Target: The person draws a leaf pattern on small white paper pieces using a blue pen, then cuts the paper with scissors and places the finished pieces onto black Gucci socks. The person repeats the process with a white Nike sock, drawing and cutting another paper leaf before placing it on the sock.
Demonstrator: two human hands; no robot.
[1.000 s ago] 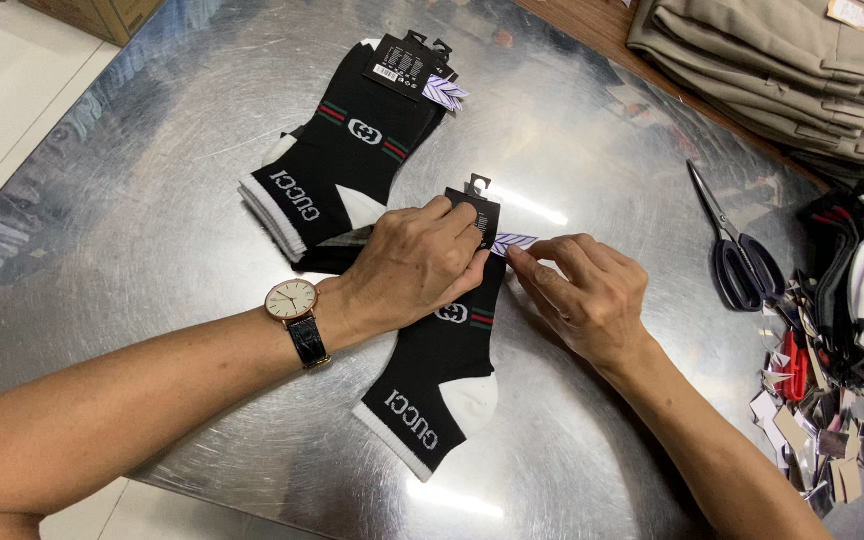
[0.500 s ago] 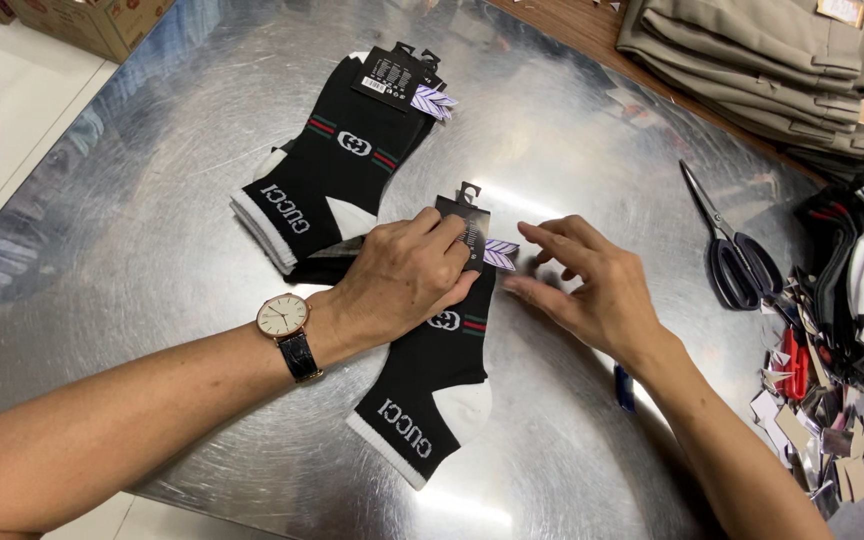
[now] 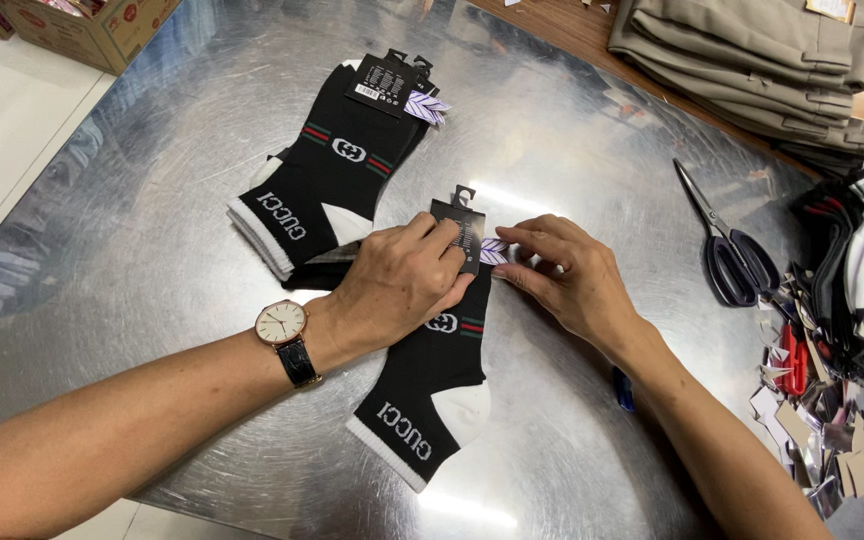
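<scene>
While the metal table (image 3: pixel 152 230) fills most of the view, a black sock (image 3: pixel 432 375) lies flat near its middle, beside a stack of socks (image 3: pixel 327 185). Scissors (image 3: pixel 727 245) lie well to the right. Left hand (image 3: pixel 397 285) presses flat on the sock and its card tag (image 3: pixel 460 232), fingers together. Right hand (image 3: pixel 562 275) pinches the small striped label (image 3: pixel 493 251) just beside that tag.

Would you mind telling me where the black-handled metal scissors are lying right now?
In the head view, the black-handled metal scissors lie on the steel table to the right of the right hand, between it and the pile of cut card scraps.
</scene>
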